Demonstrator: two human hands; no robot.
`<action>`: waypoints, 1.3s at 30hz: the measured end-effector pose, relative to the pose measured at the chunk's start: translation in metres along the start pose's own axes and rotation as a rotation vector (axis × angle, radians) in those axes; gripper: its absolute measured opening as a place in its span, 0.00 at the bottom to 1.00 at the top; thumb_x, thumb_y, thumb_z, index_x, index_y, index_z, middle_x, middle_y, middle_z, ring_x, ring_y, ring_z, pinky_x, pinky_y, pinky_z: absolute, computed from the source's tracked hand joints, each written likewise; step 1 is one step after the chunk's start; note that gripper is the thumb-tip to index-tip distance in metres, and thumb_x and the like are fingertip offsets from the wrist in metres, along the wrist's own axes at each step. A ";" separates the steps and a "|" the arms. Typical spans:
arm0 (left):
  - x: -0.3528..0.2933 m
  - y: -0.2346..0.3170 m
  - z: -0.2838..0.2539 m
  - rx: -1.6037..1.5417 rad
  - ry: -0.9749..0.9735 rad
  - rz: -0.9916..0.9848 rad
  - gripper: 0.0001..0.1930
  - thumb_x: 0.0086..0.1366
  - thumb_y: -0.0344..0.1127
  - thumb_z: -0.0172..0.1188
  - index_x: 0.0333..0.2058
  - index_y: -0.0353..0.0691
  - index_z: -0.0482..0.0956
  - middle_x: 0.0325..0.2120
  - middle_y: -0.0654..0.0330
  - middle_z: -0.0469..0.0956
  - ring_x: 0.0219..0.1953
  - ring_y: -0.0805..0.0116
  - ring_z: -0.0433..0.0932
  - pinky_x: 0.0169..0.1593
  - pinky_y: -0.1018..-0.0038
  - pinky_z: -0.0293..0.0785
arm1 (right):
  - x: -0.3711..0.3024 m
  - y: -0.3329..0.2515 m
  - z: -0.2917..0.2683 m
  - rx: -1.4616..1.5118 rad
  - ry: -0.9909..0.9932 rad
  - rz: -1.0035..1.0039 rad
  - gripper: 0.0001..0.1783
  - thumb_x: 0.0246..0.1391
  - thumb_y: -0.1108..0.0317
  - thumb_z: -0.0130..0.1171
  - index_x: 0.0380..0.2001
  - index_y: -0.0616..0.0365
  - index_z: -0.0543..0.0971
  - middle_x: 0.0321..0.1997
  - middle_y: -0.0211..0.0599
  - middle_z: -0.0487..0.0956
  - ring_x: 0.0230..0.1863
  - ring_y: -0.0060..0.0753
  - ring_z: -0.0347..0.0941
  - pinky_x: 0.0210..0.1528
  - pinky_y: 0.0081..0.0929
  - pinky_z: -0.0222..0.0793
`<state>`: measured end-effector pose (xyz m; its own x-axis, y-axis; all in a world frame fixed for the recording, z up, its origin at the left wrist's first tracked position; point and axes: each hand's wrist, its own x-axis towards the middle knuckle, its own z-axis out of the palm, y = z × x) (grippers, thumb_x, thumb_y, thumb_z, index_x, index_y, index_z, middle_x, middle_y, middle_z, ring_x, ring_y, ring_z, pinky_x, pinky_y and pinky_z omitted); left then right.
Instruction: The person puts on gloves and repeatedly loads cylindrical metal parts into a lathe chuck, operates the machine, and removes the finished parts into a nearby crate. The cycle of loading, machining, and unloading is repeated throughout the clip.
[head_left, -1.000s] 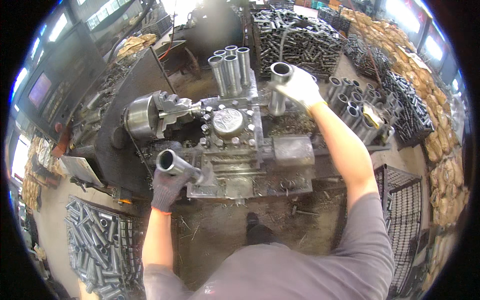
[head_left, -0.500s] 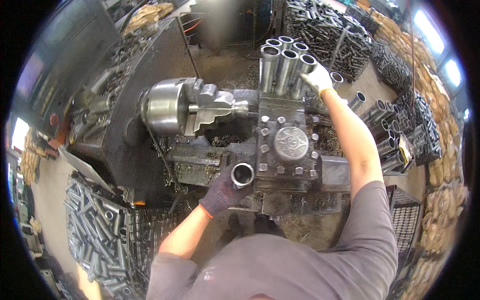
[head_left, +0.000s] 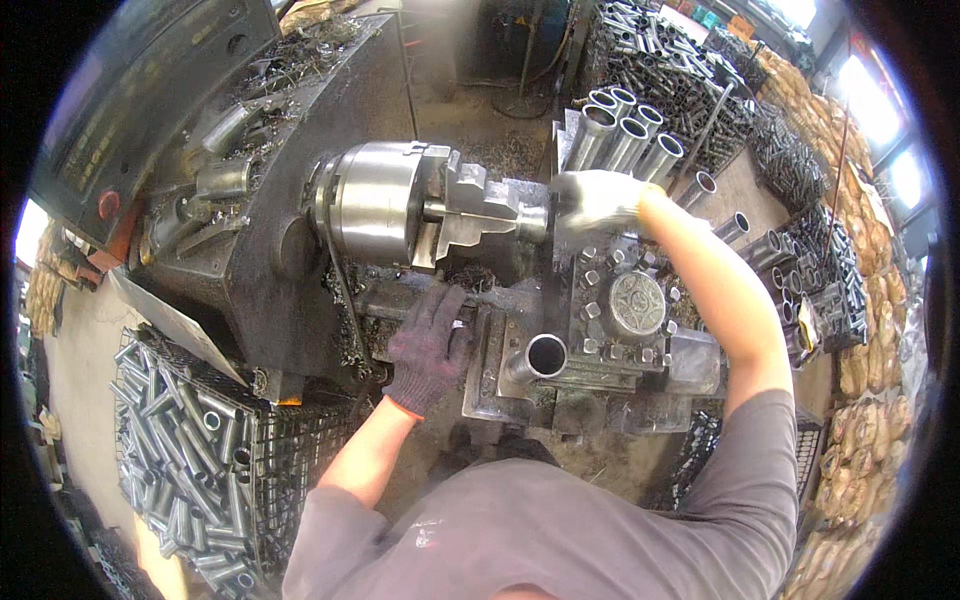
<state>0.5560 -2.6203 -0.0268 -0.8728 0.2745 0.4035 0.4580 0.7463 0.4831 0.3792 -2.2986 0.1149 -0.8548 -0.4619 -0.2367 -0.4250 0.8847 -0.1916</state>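
We look down through one head-worn fisheye, close above the lathe, facing forward and down. The chuck sits just left of centre toward ten o'clock, the tool post toward three. Our own shoulders fill six o'clock, and straight edges bow at the dark rim. There is only this one view.

Two gloved hands, one dark, one white. Four pipes stand upper middle. One pipe lies below.
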 end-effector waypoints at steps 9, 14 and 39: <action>0.098 -0.022 -0.059 0.226 0.417 0.232 0.33 0.67 0.45 0.66 0.69 0.43 0.73 0.67 0.47 0.73 0.70 0.43 0.71 0.73 0.49 0.65 | 0.074 0.021 0.033 0.815 -0.822 0.213 0.26 0.53 0.64 0.76 0.53 0.60 0.79 0.39 0.38 0.86 0.26 0.31 0.79 0.25 0.35 0.77; 0.136 -0.061 -0.044 0.499 0.437 0.168 0.42 0.65 0.55 0.65 0.72 0.39 0.67 0.71 0.47 0.67 0.76 0.42 0.61 0.79 0.44 0.49 | 0.067 0.018 0.031 0.371 -0.522 -0.089 0.22 0.52 0.51 0.75 0.26 0.63 0.84 0.26 0.39 0.83 0.25 0.31 0.76 0.30 0.37 0.74; -0.098 0.045 -0.018 -1.538 -0.193 -1.050 0.25 0.67 0.36 0.73 0.58 0.37 0.75 0.46 0.56 0.82 0.46 0.61 0.83 0.53 0.63 0.81 | -0.185 -0.243 0.232 1.511 -0.367 0.570 0.41 0.47 0.35 0.79 0.52 0.59 0.84 0.40 0.34 0.84 0.39 0.23 0.79 0.43 0.29 0.77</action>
<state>0.6649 -2.6248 -0.0306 -0.8173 0.2628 -0.5129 -0.5731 -0.4643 0.6753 0.7099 -2.4426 -0.0161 -0.5849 -0.3040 -0.7520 0.7401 0.1793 -0.6481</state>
